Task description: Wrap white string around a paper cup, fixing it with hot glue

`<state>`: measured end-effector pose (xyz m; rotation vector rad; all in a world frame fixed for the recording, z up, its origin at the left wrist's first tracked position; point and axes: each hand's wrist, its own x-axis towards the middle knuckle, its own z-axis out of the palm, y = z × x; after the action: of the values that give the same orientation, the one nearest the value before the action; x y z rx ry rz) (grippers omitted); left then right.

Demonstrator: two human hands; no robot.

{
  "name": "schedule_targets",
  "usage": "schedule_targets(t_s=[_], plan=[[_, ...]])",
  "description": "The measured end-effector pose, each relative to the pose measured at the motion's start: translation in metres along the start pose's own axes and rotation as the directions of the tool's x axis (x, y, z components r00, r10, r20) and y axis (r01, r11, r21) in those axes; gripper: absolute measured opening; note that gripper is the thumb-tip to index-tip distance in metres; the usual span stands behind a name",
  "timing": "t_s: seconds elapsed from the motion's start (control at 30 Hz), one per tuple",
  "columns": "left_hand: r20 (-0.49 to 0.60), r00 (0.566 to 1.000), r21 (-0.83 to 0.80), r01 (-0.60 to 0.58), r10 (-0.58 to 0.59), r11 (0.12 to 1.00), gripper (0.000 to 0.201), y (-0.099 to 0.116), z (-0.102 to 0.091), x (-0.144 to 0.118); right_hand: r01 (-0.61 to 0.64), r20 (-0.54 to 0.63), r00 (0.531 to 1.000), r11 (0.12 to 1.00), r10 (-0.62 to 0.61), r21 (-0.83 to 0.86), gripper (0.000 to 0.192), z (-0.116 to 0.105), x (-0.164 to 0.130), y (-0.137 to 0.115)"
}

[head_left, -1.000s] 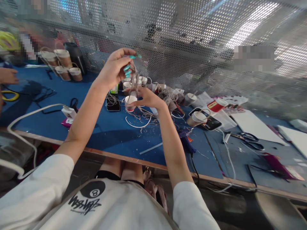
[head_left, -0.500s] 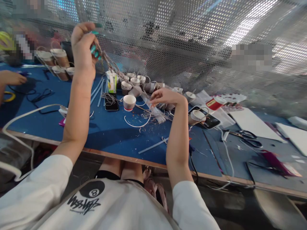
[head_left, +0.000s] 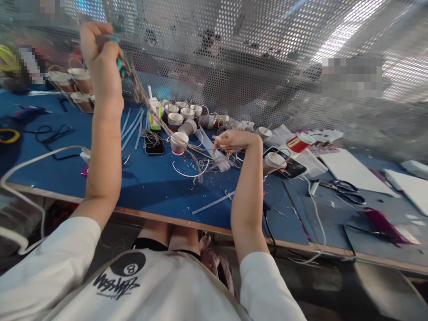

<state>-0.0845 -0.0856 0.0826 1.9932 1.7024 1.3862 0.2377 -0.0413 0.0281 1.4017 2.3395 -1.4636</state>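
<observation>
While gripped: twine [head_left: 157,117] between hands

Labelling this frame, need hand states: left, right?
Left hand: raised, closed on a bundle of thin beige twine strands.
Right hand: low over the blue table, fingers pinching the same strands.

We see a blue tabletop [head_left: 157,187] with a dark phone [head_left: 154,147] near its middle. At two o'clock from the phone sit small paper cups [head_left: 180,111]. Far off at three o'clock lie black scissors [head_left: 344,191] and white boards [head_left: 354,174].
</observation>
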Motion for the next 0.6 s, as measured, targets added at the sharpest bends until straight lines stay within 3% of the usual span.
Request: schedule_targets(t_s=[0.13,0.27,0.33,0.37,0.4,0.43,0.5,0.53,0.6], plan=[[0.09,0.995,0.01,0.047,-0.048,0.999,0.021,0.007,-0.003,-0.012,0.047,-0.015,0.999,0.998,-0.046,0.051,0.05,0.0,-0.01,0.002],[-0.006,0.994,0.091,0.105,-0.105,0.99,0.029,0.007,-0.012,-0.023,0.161,-0.016,0.986,0.984,-0.163,-0.077,0.052,-0.005,-0.021,0.002],[0.098,0.988,0.23,0.097,-0.123,0.968,0.031,0.006,-0.011,-0.024,0.228,-0.097,0.965,0.964,-0.242,-0.137,0.052,-0.005,-0.026,-0.001],[0.225,0.962,0.312,0.079,-0.155,0.947,0.031,0.006,-0.008,-0.023,0.253,-0.166,0.946,0.954,-0.279,-0.16,0.052,-0.005,-0.028,-0.005],[0.377,0.904,0.378,0.048,-0.201,0.924,0.031,0.005,-0.005,-0.022,0.273,-0.246,0.918,0.946,-0.311,-0.177,0.052,-0.003,-0.029,-0.008],[0.514,0.823,0.415,0.007,-0.241,0.91,0.03,0.003,0.0,-0.02,0.292,-0.329,0.881,0.938,-0.34,-0.189,0.052,-0.001,-0.03,-0.013],[0.684,0.689,0.399,-0.079,-0.239,0.913,0.024,0.001,0.009,-0.017,0.321,-0.478,0.788,0.921,-0.389,-0.221,0.05,0.005,-0.029,-0.024],[0.726,0.654,0.379,-0.126,-0.211,0.917,0.019,0.001,0.014,-0.017,0.327,-0.534,0.741,0.913,-0.407,-0.243,0.049,0.009,-0.028,-0.029],[0.744,0.647,0.391,-0.218,-0.168,0.894,0.014,0.003,0.021,-0.019,0.316,-0.6,0.675,0.903,-0.43,-0.292,0.044,0.017,-0.024,-0.04]])
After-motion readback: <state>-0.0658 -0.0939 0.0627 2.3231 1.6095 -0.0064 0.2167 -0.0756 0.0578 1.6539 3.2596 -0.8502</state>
